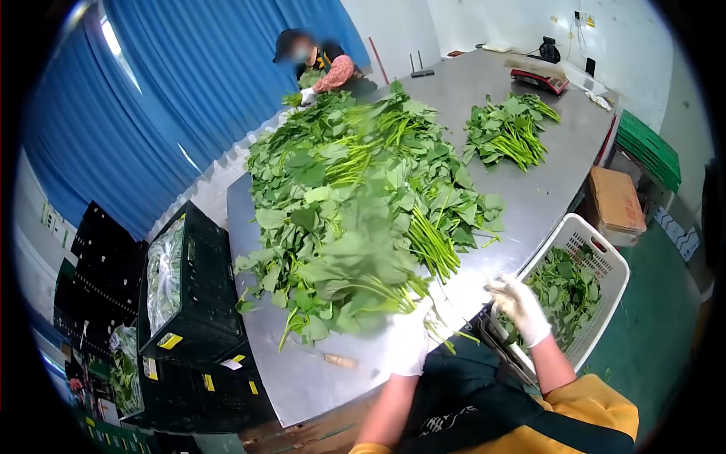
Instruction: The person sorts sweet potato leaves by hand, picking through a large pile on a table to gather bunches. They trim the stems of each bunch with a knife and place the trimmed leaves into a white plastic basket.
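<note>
At the near edge of the tabletop (522, 200), left hand (409, 340) is closed round the stems (395, 292) of a leafy bunch (359, 280); right hand (520, 306) is half-curled near the white crate (612, 296), can't tell if it's holding anything. Probably light, floppy, easily bruised, so grab those stiffer stems

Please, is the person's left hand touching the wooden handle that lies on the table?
Apart. The head view shows it: bare table is visible between the left hand and the wooden handle.

No text is legible on apron (454, 393) or yellow wall sign (590, 21).
</note>
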